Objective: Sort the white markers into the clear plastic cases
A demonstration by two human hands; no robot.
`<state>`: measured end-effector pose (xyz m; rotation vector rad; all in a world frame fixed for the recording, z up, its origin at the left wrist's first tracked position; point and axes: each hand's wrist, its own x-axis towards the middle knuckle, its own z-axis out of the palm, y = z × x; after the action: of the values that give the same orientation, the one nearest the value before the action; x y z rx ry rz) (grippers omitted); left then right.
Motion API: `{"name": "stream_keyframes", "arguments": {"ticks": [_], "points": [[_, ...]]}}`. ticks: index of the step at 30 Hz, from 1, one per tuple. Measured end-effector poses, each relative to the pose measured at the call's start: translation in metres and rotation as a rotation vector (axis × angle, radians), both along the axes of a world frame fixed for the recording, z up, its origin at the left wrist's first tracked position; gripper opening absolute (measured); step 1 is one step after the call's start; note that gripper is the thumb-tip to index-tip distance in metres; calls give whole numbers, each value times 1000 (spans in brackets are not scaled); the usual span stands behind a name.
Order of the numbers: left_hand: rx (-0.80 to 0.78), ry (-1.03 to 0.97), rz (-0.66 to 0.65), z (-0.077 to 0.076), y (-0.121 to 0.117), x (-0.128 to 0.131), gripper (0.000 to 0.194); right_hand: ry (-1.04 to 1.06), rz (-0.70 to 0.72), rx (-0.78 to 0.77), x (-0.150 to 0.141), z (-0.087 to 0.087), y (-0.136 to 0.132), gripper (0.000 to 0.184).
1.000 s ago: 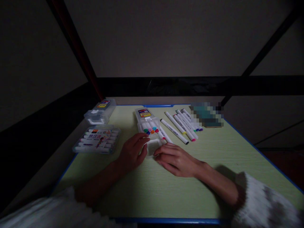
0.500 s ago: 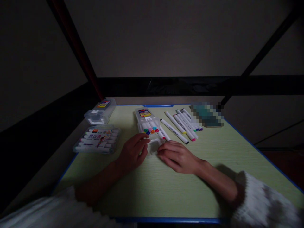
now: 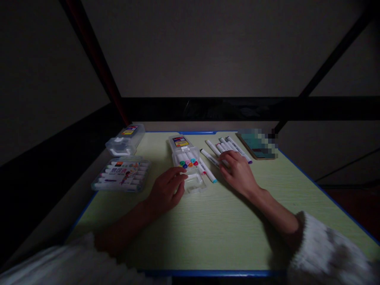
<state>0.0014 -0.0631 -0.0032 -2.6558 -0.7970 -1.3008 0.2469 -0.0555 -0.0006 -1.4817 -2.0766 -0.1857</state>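
My left hand (image 3: 168, 188) rests at the left edge of the clear flap (image 3: 200, 189) of an open plastic marker case (image 3: 183, 149), its thumb and fingers curved against that edge. White markers with coloured ends (image 3: 189, 162) fill the case. Beside it a marker with a light blue end (image 3: 210, 172) lies slanted on the table. My right hand (image 3: 239, 172) is over the loose white markers (image 3: 234, 145), fingers bent round one with a black end (image 3: 208, 156). The hand hides that marker's lower part.
On the left stand a closed clear case (image 3: 126, 140) and a flat case of markers (image 3: 121, 174). At the far right lies a flat, partly blurred greenish object (image 3: 258, 146). Blue edging (image 3: 213, 273) runs round the pale green table (image 3: 192, 237).
My right hand has left the case's flap and moved right and away from me to the loose markers. The blue-ended marker beside the case now shows. My left hand has stayed put.
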Motion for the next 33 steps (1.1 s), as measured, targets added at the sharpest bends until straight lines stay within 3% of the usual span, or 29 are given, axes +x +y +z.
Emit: {"name": "stream_keyframes", "arguments": {"ticks": [8,33], "points": [[10,-5,-6,-1,1,-1,15,-188,-149,-206,-3,-6,2,27],[20,18,-28,-3,1,0,15,-263,-66,-194,-6,-2,0,18]]}}
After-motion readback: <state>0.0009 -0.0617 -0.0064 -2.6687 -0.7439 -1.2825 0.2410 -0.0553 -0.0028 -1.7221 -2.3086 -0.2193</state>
